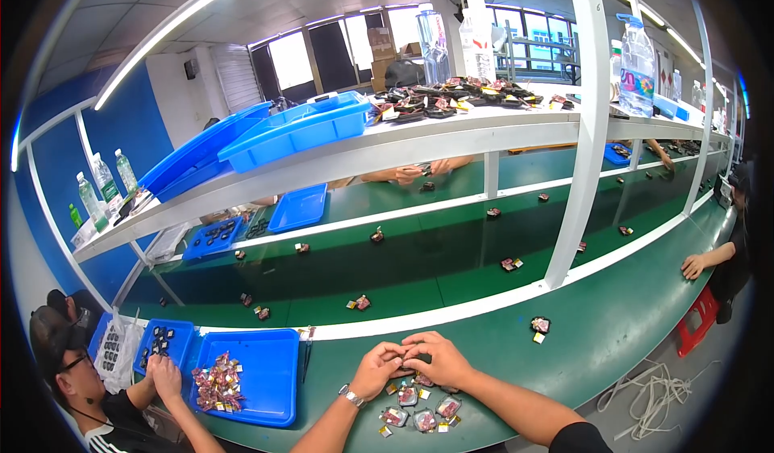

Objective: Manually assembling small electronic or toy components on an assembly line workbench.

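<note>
My left hand [377, 371], with a metal watch on its wrist, and my right hand [435, 362] meet over the green bench [347, 429]. Both have curled, closed fingertips around a small dark piece, mostly hidden by the fingers. Just below them lies a cluster of small rounded electronic units [425, 419] with red wires and yellow-and-white tabs. One similar unit [540, 325] sits apart to the right. Left of my hands stands a blue tray [278, 372] with a heap of red-wired parts [218, 384].
A co-worker's hands [165, 376] work at the left beside a smaller blue tray [173, 332] of black parts. A green conveyor belt [435, 283] carries scattered units beyond a white rail [451, 306]. A white post [584, 130] and a loaded shelf [451, 134] stand ahead.
</note>
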The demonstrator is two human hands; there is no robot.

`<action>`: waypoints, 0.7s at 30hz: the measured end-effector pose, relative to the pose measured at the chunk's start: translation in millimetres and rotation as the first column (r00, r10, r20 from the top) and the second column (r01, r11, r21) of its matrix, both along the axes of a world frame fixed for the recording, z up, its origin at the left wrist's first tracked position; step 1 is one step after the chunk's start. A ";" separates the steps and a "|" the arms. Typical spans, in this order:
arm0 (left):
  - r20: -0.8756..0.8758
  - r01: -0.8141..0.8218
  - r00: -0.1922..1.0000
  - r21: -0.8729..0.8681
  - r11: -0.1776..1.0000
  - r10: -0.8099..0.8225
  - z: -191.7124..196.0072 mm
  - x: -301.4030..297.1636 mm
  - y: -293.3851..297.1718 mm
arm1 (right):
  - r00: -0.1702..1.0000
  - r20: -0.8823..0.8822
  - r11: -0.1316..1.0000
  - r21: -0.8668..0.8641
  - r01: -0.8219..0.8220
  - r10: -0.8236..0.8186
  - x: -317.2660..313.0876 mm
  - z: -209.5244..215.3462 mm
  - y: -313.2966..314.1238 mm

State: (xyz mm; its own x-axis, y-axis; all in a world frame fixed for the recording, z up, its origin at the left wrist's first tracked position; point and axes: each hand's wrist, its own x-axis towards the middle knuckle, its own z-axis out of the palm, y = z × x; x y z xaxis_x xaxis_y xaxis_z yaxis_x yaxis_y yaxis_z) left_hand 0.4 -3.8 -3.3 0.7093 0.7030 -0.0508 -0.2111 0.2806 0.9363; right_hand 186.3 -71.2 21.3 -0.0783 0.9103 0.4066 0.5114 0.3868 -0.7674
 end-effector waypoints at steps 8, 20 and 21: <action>0.057 0.000 0.998 -0.027 1.000 0.001 -2.4 5.7 0.0 | 0.989 0.048 0.970 0.207 0.124 -0.136 -7.8 -15.2 -1.2; 0.133 0.014 0.991 -0.070 0.997 -0.004 2.4 6.3 -2.3 | 0.983 0.021 0.959 0.226 0.171 -0.180 -13.8 -8.2 -5.9; 0.170 0.026 0.985 -0.057 0.998 -0.016 -1.0 7.2 -2.6 | 0.984 0.018 0.958 0.235 0.166 -0.175 -14.2 -6.0 -6.0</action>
State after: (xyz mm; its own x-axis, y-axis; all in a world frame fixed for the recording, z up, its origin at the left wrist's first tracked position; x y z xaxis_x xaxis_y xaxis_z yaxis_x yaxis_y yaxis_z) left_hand 7.6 -6.5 -4.3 0.7255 0.6875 0.0307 -0.3587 0.3397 0.8694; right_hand 172.1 -77.2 15.3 0.0503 0.7927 0.6075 0.6121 0.4562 -0.6459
